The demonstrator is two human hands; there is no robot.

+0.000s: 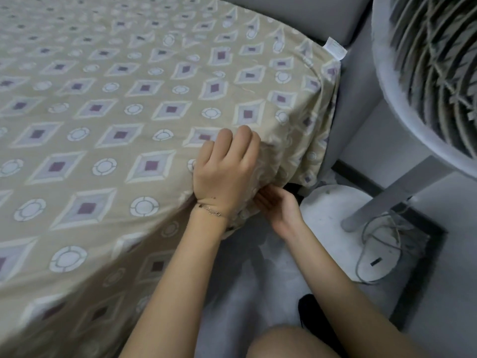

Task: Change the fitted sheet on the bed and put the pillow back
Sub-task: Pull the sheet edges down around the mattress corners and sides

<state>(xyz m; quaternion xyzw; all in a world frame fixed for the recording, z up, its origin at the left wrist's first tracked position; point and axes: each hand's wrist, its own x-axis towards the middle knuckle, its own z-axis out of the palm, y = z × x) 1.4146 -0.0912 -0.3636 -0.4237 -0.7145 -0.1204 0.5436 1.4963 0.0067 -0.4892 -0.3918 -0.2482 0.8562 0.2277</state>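
Observation:
A beige fitted sheet [124,99] printed with lilac diamonds and white circles covers the mattress, which fills the left and top of the view. At the near right corner the cloth hangs in loose folds [296,156]. My left hand [227,169] grips a bunch of sheet on top of that corner, fingers curled into the fabric. Just below it, my right hand [277,206] reaches under the hanging edge with its fingertips tucked beneath the cloth. A white care label [335,49] sticks out at the far corner. No pillow is in view.
A large dusty standing fan [426,73] rises close on the right, its round white base [343,223] and loose grey cord [382,241] on the floor beside the bed corner. A grey headboard or wall panel [296,14] runs behind. My knee [291,342] shows at the bottom.

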